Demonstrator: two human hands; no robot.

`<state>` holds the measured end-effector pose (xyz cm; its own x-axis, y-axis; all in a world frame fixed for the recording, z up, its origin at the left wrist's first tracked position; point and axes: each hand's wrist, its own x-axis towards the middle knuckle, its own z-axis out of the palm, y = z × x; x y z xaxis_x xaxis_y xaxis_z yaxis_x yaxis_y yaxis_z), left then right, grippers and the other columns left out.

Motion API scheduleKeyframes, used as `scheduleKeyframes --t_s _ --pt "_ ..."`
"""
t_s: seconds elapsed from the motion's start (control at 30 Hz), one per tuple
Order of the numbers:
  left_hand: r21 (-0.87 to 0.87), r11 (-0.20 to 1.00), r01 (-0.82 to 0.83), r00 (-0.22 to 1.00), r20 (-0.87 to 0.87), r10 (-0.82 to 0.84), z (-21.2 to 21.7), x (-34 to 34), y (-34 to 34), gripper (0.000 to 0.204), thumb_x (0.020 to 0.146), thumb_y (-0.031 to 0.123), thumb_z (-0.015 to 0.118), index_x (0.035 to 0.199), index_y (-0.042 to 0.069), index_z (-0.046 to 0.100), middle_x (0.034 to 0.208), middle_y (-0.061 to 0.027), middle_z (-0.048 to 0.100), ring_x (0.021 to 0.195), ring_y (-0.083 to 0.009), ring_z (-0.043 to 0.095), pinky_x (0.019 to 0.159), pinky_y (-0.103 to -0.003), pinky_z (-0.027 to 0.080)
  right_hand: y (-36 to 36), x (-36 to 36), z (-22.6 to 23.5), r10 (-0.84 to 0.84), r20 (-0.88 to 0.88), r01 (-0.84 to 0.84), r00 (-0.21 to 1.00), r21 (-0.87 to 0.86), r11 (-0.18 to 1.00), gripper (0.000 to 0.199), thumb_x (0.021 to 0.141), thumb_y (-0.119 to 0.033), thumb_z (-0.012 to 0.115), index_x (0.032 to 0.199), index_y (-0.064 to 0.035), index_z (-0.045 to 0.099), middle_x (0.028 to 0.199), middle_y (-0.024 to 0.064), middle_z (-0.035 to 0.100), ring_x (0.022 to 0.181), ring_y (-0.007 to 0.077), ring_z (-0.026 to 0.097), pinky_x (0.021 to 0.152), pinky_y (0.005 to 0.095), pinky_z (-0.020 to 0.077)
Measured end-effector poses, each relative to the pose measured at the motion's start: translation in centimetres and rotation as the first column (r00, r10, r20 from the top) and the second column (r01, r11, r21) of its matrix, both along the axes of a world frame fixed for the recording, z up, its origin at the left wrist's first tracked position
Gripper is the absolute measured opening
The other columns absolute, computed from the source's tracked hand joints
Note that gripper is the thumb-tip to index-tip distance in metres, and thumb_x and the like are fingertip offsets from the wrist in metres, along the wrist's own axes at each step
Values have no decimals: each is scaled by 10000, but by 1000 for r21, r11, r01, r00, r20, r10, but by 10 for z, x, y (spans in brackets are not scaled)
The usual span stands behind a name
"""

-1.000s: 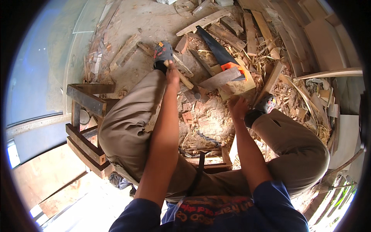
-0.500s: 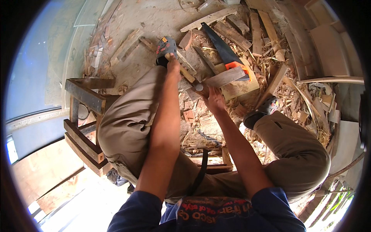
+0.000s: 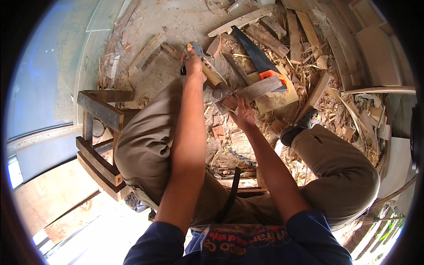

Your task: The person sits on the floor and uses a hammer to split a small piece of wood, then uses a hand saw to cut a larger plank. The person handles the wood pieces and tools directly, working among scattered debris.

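Note:
My left hand (image 3: 193, 66) is closed round the wooden handle of a hammer (image 3: 213, 79), beside my left shoe. The hammer's rounded metal head (image 3: 217, 93) is just left of a small reddish-brown wood block (image 3: 230, 103); whether they touch I cannot tell. Lower right of the block, my right hand (image 3: 244, 116) holds it by its near edge, the fingertips partly hidden. A short grey board (image 3: 259, 88) slants up to the right from my right fingers. Its far end lies across the orange handle of a handsaw (image 3: 254, 54).
Wood offcuts (image 3: 267, 40) and shavings (image 3: 349, 119) litter the ground ahead and to the right. A yellowish flat board (image 3: 277, 100) lies under the saw handle. A dark wooden frame (image 3: 99, 143) stands left of my left knee. Sheet panels (image 3: 375, 57) lean at the far right.
My left hand and the hammer have moved slightly up and left, drawing the head back from the block. My right hand has barely shifted; more of the wood block now shows.

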<state>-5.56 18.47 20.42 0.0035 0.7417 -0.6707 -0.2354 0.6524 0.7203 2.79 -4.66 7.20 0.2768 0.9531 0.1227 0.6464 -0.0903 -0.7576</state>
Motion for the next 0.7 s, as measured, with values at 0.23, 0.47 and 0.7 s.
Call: scheduleKeyframes --t_s 0.23,0.47,0.7 --pt "107 991 -75 989 -118 87 -20 -2 -20 646 966 663 423 1144 45 489 922 -87 522 756 -234 533 662 -423 476 -18 6 -6 -140 66 139 988 24 990 724 829 -257 757 1396 -20 374 1307 261 473 1180 468 509 998 514 445" --pt "156 977 142 968 -228 -104 -23 20 -52 685 972 625 455 1293 21 489 1113 -161 605 932 -268 617 752 -439 517 28 49 43 -327 -801 250 501 -228 941 546 999 -460 530 1246 26 572 1225 175 617 1100 305 608 968 411 463" --pt "16 925 380 909 -190 -370 -8 28 -69 729 950 678 452 1334 62 507 1091 -130 644 983 -263 614 828 -484 500 58 65 101 176 -418 -242 891 -111 964 519 937 -265 681 1335 15 501 1100 191 683 998 252 671 854 369 512"
